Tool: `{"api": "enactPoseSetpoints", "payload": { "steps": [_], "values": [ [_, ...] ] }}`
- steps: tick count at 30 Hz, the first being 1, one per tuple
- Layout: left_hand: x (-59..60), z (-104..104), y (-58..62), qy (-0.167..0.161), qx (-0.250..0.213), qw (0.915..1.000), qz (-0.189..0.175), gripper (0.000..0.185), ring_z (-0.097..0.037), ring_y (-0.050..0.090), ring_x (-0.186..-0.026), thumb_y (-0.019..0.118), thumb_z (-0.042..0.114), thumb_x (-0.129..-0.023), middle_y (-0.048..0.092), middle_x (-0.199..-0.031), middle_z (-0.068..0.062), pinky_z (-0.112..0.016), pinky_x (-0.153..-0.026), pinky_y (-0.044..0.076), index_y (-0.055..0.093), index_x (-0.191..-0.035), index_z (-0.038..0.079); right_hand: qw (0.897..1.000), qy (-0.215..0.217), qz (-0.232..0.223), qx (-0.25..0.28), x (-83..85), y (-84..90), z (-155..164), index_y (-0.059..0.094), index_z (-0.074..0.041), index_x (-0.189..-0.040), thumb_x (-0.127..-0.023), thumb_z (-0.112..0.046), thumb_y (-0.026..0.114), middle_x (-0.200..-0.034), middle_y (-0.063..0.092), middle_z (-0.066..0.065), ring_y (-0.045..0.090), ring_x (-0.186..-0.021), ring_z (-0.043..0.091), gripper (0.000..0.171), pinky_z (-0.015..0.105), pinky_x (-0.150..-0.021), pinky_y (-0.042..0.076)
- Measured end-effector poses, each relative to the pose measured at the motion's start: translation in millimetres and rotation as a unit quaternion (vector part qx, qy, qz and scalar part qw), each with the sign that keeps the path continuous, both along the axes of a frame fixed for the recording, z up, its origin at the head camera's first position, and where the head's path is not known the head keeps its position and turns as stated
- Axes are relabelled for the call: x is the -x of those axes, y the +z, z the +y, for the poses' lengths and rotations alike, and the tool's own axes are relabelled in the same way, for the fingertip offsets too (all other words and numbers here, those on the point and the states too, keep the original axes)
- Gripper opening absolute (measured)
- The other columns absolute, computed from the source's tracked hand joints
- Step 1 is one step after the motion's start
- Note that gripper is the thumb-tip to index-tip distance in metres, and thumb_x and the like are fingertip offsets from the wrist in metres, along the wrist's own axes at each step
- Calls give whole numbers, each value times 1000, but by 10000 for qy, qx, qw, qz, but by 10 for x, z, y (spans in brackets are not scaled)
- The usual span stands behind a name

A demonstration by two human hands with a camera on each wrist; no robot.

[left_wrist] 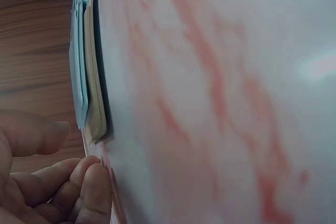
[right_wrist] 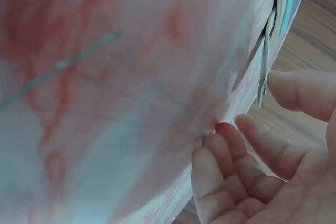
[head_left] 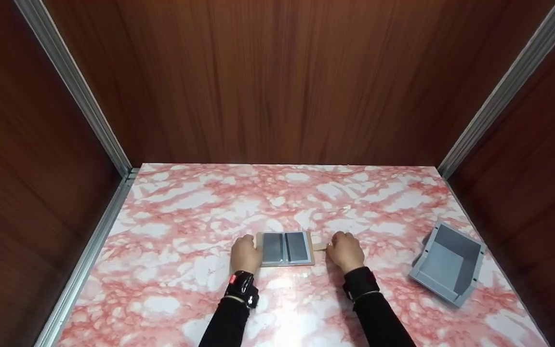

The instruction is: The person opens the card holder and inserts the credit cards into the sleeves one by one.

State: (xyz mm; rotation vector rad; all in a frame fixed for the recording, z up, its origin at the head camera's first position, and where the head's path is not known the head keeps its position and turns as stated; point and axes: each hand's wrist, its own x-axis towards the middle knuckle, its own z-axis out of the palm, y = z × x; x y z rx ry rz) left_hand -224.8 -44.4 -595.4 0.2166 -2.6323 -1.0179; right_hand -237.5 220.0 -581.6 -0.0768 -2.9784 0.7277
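Observation:
A card holder lies spread flat on the table, with a tan cover and clear sleeves over dark grey panels. From its right side sticks out a narrow tan strap; the right wrist view shows a small fastener near the end of this strap. My left hand is at the holder's left edge, thumb and fingers apart beside the tan cover. At the strap's tip is my right hand. Its thumb is at the strap, while the forefinger stays apart from it.
A grey open-topped bin stands tilted in view at the right of the table. The pink and white marbled tabletop is bounded by brown wood-grain panels at the back and both sides.

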Motion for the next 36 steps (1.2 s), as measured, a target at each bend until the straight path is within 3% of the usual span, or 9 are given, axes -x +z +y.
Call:
{"api": "enactPoseSetpoints", "payload": {
  "steps": [12,23,36],
  "values": [
    [-12,30,36,-81,-87,9991,-406,22,-37,64,-77,72,4,-78,62,-76,-15,-49,-73,51,67,-96,-7,9995,224,-153,170,8,-1,14,64,-1,-94,-90,-11,64,-85,65,14,62,-79,32,11,47,-72,50],
    [4,29,-3,-73,-59,9996,-282,17,-40,65,-77,71,5,-78,66,-78,-19,-50,-71,51,69,-92,-6,9993,331,-52,158,5,-13,7,64,1,-92,-92,-9,64,-85,67,15,64,-80,35,10,49,-73,51],
    [20,17,7,-88,-85,9990,-428,21,-39,67,-79,73,6,-79,68,-81,-18,-49,-73,52,69,-96,-7,9992,337,14,200,6,-18,-13,60,-1,-89,-93,-9,62,-80,64,13,62,-76,33,9,48,-71,50]
  ]
}}
